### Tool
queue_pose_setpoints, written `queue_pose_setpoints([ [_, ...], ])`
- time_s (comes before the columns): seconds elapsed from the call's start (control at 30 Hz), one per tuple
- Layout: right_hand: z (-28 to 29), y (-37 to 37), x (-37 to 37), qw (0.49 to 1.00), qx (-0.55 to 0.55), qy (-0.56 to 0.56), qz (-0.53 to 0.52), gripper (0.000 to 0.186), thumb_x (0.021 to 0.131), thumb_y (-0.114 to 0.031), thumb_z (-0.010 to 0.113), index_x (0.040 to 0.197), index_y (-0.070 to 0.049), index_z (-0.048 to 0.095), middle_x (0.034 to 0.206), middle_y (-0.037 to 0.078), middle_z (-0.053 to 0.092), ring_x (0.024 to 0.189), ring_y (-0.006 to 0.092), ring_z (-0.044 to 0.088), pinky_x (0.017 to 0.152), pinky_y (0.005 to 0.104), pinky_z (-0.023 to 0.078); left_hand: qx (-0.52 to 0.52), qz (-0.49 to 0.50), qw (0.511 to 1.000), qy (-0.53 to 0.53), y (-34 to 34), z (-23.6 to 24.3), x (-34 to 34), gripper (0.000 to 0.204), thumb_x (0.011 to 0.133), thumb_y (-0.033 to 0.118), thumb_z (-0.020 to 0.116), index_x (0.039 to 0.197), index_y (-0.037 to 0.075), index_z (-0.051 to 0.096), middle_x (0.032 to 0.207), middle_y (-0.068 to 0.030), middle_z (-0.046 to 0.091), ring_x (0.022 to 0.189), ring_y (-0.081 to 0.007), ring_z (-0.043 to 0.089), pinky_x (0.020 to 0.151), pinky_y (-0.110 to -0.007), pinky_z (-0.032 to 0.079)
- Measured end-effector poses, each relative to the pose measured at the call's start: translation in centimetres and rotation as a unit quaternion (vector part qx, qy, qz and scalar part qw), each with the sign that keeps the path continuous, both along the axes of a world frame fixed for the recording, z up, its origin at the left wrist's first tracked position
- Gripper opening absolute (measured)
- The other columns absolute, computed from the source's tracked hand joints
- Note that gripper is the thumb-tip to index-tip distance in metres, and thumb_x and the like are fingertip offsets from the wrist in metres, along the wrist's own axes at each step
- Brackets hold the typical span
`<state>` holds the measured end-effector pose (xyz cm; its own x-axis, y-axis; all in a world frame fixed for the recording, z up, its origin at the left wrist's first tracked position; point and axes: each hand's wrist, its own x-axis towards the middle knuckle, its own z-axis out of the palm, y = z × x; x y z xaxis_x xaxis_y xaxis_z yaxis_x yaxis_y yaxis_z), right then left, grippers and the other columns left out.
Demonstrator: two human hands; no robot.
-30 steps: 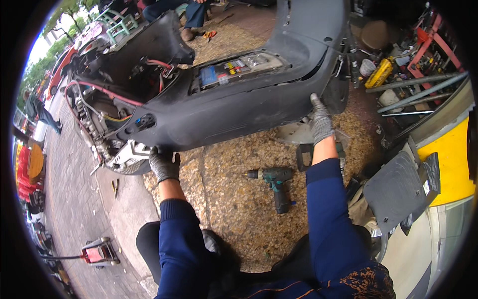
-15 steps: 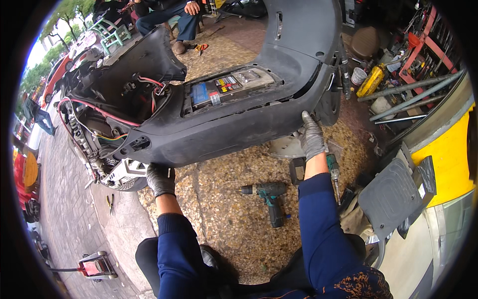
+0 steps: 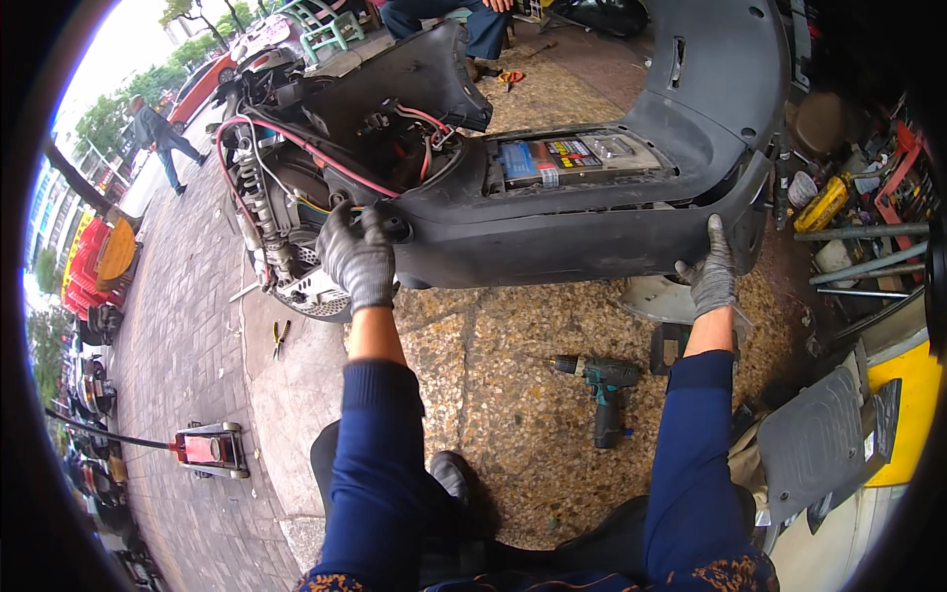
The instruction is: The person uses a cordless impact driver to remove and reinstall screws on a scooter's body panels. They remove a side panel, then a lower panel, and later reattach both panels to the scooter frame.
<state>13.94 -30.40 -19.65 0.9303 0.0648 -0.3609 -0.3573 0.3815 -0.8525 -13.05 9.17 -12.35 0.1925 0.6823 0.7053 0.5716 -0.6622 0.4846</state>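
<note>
A partly stripped scooter lies across the view, its black lower side panel (image 3: 552, 247) facing me. My left hand (image 3: 357, 259), in a grey glove, is at the panel's left end, over the wheel side. Its fingers are apart; whether they touch the panel is unclear. My right hand (image 3: 712, 271), gloved too, grips the panel's lower edge near its right end, thumb up on the outer face and fingers partly hidden beneath. A battery (image 3: 552, 161) shows in the open floorboard. Red cables (image 3: 340, 158) and a coil-spring shock absorber (image 3: 264, 212) are exposed at the left.
A teal-and-black cordless drill (image 3: 604, 380) lies on the pebbled floor, with small pliers (image 3: 281, 338) farther left. A red floor jack (image 3: 210, 449) stands on the paving. Metal pipes (image 3: 868, 252) and a grey plastic mat (image 3: 814, 439) are on the right. Another person sits behind the scooter.
My left hand has come up from the white perforated part by the wheel to the panel's left end, its fingers now spread. My right hand keeps its grip. The view has swung left.
</note>
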Motion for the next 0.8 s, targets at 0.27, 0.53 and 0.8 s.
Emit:
queue_pose_setpoints([
  [0.27,0.6,-0.3,-2.3,0.998,0.028,-0.054,-0.035,0.056,0.075,-0.051,0.08,0.119,-0.023,0.059,0.102,0.0,0.069,0.079,0.016,0.067,0.041,0.0279,0.049,-0.105,-0.122,0.933,0.323,1.7,5.7,-0.3,0.036,0.093,0.045,0.053,0.111,0.017,0.067,0.1,-0.015,0.07,0.098,-0.0355,0.065,0.083,-0.049,0.05],
  [0.53,1.8,-0.7,-3.9,0.998,0.0,-0.056,-0.034,0.05,0.075,-0.055,0.078,0.111,-0.024,0.063,0.099,-0.005,0.07,0.081,0.0132,0.066,0.044,0.0262,0.046,-0.061,-0.176,0.948,0.256,4.1,2.6,-0.4,0.026,0.091,0.029,0.058,0.108,0.01,0.064,0.095,-0.0172,0.07,0.093,-0.0381,0.066,0.08,-0.046,0.051],
  [0.8,0.9,-0.3,-2.3,0.999,-0.026,-0.02,-0.042,0.057,0.072,-0.056,0.081,0.114,-0.023,0.061,0.096,-0.003,0.068,0.076,0.0147,0.064,0.042,0.0259,0.042,-0.115,-0.268,0.916,0.275,5.9,3.3,-1.4,0.045,0.082,0.027,0.072,0.119,0.008,0.057,0.107,-0.0207,0.068,0.103,-0.0385,0.064,0.085,-0.046,0.051],
])
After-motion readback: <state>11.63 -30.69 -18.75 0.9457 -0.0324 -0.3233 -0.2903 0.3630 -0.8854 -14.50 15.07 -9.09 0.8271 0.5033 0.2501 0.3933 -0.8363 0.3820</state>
